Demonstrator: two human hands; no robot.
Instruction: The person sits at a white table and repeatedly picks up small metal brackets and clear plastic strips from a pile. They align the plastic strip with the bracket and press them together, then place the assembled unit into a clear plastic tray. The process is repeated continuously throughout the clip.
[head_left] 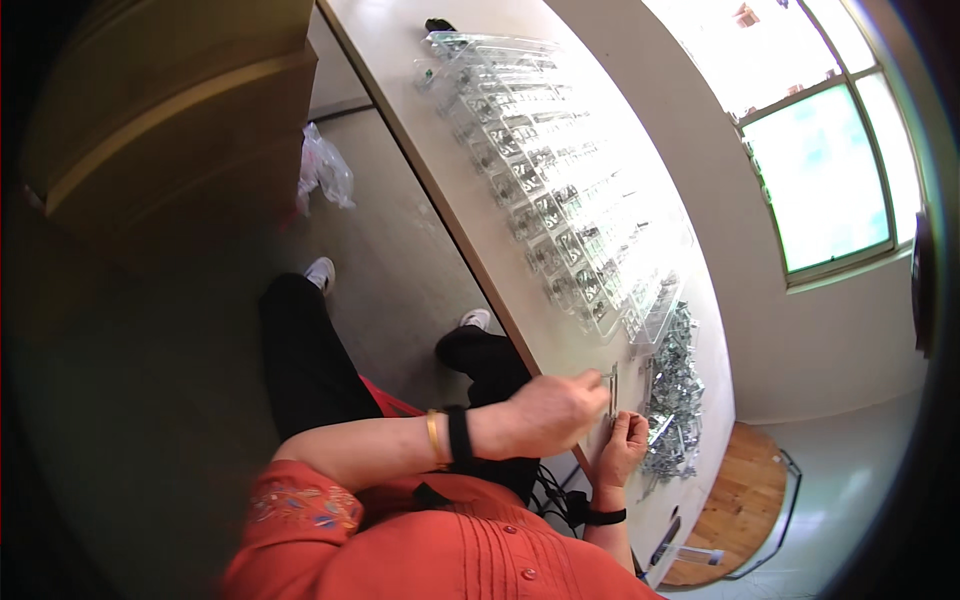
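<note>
Hands at the near end of a long white surface (pixel 470 190). Left hand (pixel 552 410) reaching across from the left, fingers curled and pinched on a thin metal strip (pixel 611 385), holding it just above the surface edge. Right hand (pixel 622 447) just beside it, fingers bent inward on something small and shiny; too small to tell what exactly, or how firmly gripped. Heap of small shiny metal parts (pixel 672 395) right next to both hands, on the window side of the surface. Beyond the heap, rows of clear plastic trays (pixel 545 170) with metal parts in their compartments, running along the surface toward its far end. Gold bangle (pixel 433 437) and black band on the left wrist, black band on the right wrist. Crumpled clear plastic bag (pixel 325 172) on the floor, well apart. Bright window (pixel 815 150) on the far wall.
</note>
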